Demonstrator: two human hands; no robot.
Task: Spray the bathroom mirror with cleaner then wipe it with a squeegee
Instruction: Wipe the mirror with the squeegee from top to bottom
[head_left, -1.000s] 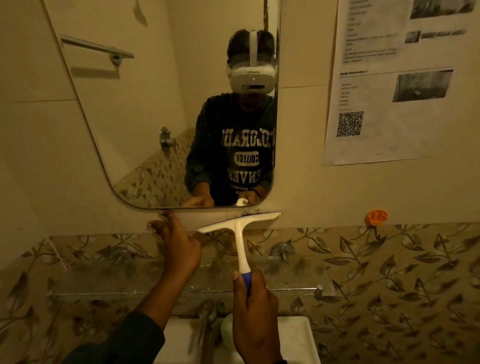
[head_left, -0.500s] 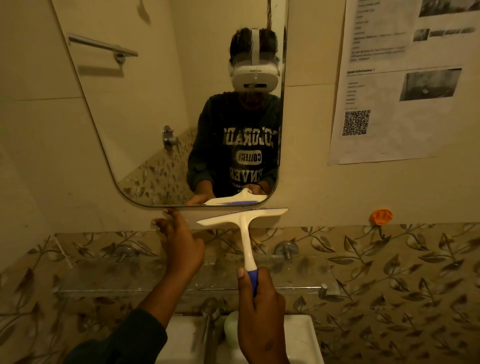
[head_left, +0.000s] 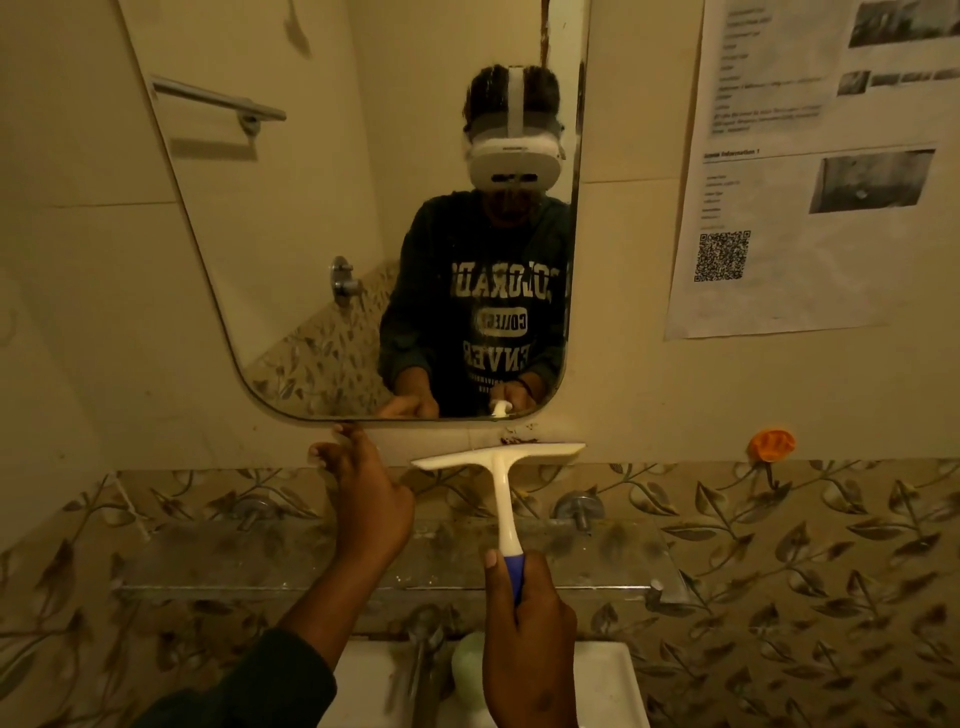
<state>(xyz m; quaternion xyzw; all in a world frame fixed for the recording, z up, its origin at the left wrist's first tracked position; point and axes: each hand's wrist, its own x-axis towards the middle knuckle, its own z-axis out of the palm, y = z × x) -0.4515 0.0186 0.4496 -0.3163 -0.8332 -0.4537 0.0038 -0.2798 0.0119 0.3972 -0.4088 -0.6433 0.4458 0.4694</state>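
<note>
Your right hand (head_left: 527, 639) grips the blue handle of the squeegee (head_left: 500, 467); its blade sits just below the bottom edge of the mirror (head_left: 311, 234), off the glass. Your left hand (head_left: 366, 493) touches that edge with relaxed fingers, holding nothing. The wiping step appears to be in hand. The next stroke calls for lifting the blade onto the glass.

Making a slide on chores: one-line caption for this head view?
Right hand grips a squeegee just below the mirror; left hand touches the mirror's bottom edge.
</note>
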